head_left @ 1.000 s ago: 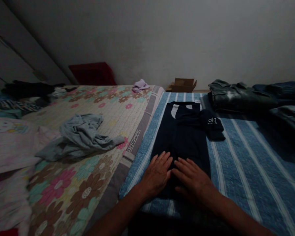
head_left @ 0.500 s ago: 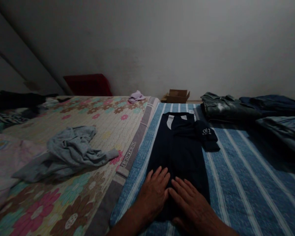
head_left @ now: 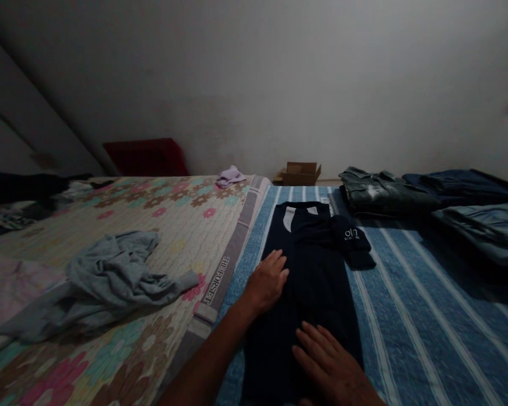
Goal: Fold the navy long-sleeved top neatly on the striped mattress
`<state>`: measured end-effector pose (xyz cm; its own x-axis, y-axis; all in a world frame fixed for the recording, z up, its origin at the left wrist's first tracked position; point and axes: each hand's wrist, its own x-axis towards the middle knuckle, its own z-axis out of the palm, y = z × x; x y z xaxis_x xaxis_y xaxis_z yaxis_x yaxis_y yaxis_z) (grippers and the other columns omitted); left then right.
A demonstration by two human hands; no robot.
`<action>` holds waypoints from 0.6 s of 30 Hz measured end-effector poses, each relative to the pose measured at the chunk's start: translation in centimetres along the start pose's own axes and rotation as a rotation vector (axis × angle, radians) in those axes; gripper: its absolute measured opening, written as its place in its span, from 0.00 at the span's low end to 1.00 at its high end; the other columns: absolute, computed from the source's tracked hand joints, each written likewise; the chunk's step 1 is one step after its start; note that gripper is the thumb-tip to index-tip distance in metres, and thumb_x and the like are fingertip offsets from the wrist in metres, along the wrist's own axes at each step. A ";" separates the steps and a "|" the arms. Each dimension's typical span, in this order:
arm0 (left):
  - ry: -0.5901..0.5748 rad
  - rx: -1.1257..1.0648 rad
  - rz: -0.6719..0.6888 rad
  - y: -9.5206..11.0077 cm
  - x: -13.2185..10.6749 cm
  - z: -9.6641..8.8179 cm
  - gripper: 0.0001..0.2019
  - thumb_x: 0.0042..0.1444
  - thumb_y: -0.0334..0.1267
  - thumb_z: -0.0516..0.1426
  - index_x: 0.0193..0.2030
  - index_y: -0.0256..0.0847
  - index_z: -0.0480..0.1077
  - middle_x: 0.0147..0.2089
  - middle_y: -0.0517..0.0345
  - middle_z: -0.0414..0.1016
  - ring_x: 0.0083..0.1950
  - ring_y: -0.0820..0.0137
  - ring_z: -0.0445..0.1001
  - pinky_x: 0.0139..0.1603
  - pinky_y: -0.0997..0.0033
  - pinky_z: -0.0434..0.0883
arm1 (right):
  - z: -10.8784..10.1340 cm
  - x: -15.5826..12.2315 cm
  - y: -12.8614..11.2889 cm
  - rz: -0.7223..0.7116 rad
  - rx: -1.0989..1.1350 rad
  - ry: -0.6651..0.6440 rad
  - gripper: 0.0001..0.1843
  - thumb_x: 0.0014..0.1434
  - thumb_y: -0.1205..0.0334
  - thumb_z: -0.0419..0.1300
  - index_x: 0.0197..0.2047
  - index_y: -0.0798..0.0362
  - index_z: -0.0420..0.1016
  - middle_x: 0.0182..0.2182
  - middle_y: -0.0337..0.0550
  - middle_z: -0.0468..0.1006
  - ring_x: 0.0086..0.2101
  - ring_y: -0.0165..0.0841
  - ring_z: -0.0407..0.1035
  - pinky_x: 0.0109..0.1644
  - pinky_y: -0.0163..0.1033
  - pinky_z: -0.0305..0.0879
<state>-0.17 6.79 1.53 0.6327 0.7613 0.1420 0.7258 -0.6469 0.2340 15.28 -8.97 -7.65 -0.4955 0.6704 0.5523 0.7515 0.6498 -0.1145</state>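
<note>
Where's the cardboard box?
Head view, right of center: the cardboard box sits by the wall, beyond the blue striped cover, left of the folded clothes.

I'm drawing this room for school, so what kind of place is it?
Probably a bedroom: a flowered quilt and a blue striped cover lie side by side like bedding, and folded clothes are piled near the wall.

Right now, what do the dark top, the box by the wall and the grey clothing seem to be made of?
Dark top: matte fabric, perhaps a cotton-like knit; it lies smooth, without shine. Box: probably plain cardboard, judging by its dull brown, flat-sided flaps. Grey clothing: soft, matte fabric, perhaps jersey, since it slumps in loose wrinkles. Exact fibres can't be told.
</note>
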 end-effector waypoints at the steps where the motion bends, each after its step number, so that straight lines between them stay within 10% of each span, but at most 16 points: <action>1: -0.030 0.014 -0.011 0.0 0.8 0.8 0.21 0.64 0.39 0.44 0.60 0.34 0.60 0.66 0.44 0.55 0.67 0.63 0.51 0.64 0.57 0.55 | 0.0 0.0 0.0 -0.004 0.005 -0.003 0.31 0.55 0.45 0.57 0.57 0.52 0.65 0.55 0.50 0.69 0.58 0.43 0.57 0.58 0.47 0.59; 8: -0.171 0.130 -0.057 0.3 1.5 5.5 0.30 0.62 0.51 0.44 0.66 0.35 0.49 0.69 0.46 0.45 0.70 0.60 0.39 0.65 0.50 0.46 | -0.8 0.2 -0.3 0.051 0.076 -0.080 0.29 0.55 0.49 0.58 0.58 0.53 0.64 0.57 0.51 0.66 0.60 0.43 0.53 0.60 0.50 0.56; 18: -0.195 0.099 -0.061 0.3 2.0 3.5 0.28 0.63 0.51 0.42 0.63 0.35 0.55 0.68 0.44 0.51 0.69 0.59 0.45 0.64 0.48 0.49 | -3.3 0.5 2.2 0.100 0.080 0.236 0.20 0.58 0.56 0.56 0.52 0.52 0.65 0.48 0.53 0.75 0.53 0.43 0.66 0.49 0.47 0.71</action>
<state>2.29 7.93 -1.49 0.6203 0.7821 -0.0601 0.7810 -0.6087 0.1396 18.07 -8.40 -4.90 -0.2987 0.6365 0.7111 0.7501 0.6172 -0.2373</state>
